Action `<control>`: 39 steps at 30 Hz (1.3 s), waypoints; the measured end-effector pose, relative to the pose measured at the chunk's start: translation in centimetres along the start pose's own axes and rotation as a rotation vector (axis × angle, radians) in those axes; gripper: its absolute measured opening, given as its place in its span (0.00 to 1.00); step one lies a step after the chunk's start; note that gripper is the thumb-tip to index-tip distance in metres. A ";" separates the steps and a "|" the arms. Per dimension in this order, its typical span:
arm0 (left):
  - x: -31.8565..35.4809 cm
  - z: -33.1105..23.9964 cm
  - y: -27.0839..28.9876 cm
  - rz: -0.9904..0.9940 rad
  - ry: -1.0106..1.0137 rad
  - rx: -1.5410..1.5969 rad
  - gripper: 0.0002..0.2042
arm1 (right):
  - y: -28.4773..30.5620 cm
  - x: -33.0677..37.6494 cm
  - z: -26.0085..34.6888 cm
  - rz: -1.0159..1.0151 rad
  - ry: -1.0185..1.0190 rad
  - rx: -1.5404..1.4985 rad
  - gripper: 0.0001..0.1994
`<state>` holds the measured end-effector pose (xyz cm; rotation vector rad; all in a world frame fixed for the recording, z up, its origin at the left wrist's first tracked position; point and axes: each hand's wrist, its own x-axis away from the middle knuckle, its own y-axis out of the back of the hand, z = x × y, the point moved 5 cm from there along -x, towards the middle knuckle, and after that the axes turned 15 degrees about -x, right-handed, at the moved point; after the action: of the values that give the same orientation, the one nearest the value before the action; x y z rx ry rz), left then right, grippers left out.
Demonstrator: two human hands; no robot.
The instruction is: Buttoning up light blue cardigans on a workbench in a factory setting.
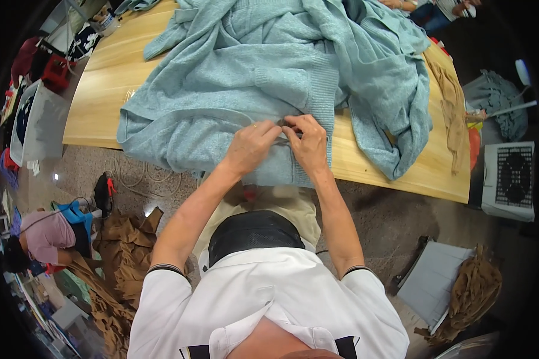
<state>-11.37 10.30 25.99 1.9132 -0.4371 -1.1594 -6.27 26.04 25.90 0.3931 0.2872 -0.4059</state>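
A light blue knitted garment [203, 90] lies in folds on the wooden table [96, 113], its near edge hanging over the front. Over its ribbed band, close to that edge, my two hands meet with fingertips almost touching. My left hand [254, 145] is closed in a pinch, and a ring shows on one finger. Facing it, my right hand [307, 140] pinches as well, thumb against the fingers. What lies between the fingertips is too small to make out. More blue knitwear [395, 113] is heaped to the right and hangs toward the front edge.
A brown knitted piece [449, 102] lies along the table's right side. White bins [45, 122] stand at the left, a white crate [509, 179] at the right. Brown fabric [129, 245] is piled on the floor, near a bent-over person in pink [45, 236]. Another person [455, 9] is at far right.
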 end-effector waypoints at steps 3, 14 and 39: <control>0.0 0.3 -0.1 -0.008 -0.012 -0.025 0.08 | -0.7 0.0 -0.2 0.033 0.016 0.069 0.07; 0.0 0.6 -0.5 0.001 0.104 0.189 0.09 | -0.5 0.4 -0.2 -0.008 -0.198 -0.132 0.08; -0.8 3.3 -1.2 0.156 0.075 0.341 0.11 | 0.0 0.3 -1.4 0.095 -0.038 -0.153 0.09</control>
<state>-14.72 9.99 24.70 2.1605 -0.7685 -0.9539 -6.28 26.53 24.57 0.2476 0.2598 -0.2953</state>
